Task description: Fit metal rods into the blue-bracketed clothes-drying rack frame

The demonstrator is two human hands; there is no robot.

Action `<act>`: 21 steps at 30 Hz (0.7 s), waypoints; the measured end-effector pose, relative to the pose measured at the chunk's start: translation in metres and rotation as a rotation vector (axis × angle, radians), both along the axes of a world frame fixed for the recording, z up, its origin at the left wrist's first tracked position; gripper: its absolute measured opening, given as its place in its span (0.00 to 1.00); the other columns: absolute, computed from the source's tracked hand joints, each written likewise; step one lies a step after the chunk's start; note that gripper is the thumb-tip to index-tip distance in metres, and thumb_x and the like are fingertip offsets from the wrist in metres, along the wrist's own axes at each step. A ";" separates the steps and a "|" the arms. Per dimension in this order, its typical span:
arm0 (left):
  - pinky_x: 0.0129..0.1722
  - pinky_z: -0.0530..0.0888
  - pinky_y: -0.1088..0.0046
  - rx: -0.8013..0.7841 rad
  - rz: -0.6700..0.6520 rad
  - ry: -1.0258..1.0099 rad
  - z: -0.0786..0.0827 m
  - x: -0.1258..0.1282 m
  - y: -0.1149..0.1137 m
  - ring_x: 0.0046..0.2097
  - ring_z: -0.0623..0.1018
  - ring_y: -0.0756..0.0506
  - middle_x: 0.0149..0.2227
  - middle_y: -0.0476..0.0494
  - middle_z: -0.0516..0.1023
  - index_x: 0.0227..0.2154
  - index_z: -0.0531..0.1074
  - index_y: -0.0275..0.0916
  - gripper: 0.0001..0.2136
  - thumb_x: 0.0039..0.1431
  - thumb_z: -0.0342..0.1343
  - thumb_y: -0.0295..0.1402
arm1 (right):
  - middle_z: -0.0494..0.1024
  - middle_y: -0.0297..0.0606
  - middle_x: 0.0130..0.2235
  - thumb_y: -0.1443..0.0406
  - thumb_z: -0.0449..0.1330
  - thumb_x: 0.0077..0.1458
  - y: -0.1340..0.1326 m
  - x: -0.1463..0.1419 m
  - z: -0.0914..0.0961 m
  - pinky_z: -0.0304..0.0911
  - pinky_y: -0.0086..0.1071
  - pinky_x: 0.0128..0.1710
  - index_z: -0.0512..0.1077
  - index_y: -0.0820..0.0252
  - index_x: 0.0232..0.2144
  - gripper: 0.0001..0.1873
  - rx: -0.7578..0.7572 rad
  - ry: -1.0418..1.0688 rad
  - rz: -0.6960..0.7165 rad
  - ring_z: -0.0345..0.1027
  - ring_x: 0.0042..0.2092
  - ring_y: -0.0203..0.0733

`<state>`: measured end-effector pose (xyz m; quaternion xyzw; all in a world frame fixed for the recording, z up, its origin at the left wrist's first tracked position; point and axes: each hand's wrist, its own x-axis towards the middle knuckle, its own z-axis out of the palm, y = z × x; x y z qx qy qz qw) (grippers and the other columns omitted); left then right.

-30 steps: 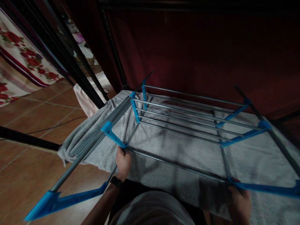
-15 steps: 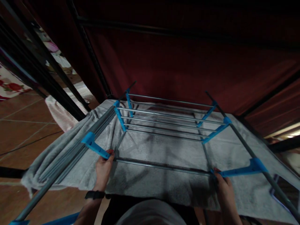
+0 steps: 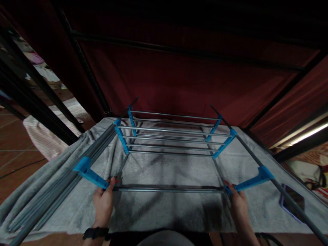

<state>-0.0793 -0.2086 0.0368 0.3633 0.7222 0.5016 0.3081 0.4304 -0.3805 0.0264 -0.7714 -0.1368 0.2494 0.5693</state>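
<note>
A rack of grey metal tubes with blue plastic brackets rests on a grey blanket (image 3: pixel 164 212). My left hand (image 3: pixel 103 205) is closed on the inner end of the left front bracket (image 3: pixel 91 176), where the front crossbar (image 3: pixel 169 189) meets it. At the bar's other end, my right hand (image 3: pixel 238 205) grips the right front bracket (image 3: pixel 253 181) the same way. Fingertips are partly hidden behind the plastic. Farther back, several rods (image 3: pixel 169 147) run between more blue brackets (image 3: pixel 225 143). Long side poles (image 3: pixel 249 148) pass through the brackets' outer ends.
Several loose grey tubes (image 3: pixel 61 186) lie along the blanket's left side. A phone (image 3: pixel 292 201) lies at the right, partly behind a side pole. Dark red fabric (image 3: pixel 179 89) on a dark frame stands behind. A striped cloth (image 3: pixel 46 133) hangs at the left above the tiled floor.
The view has shifted, so the rack sits farther left and more of the phone shows. The front crossbar now looks more level. Both hands keep their grip on the brackets.
</note>
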 end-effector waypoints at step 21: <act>0.51 0.71 0.55 0.111 0.020 -0.061 0.003 0.018 0.040 0.43 0.79 0.36 0.33 0.39 0.82 0.29 0.80 0.37 0.22 0.45 0.62 0.54 | 0.83 0.46 0.46 0.48 0.68 0.44 0.052 0.018 -0.004 0.67 0.46 0.58 0.80 0.58 0.39 0.25 0.219 -0.015 -0.031 0.72 0.55 0.57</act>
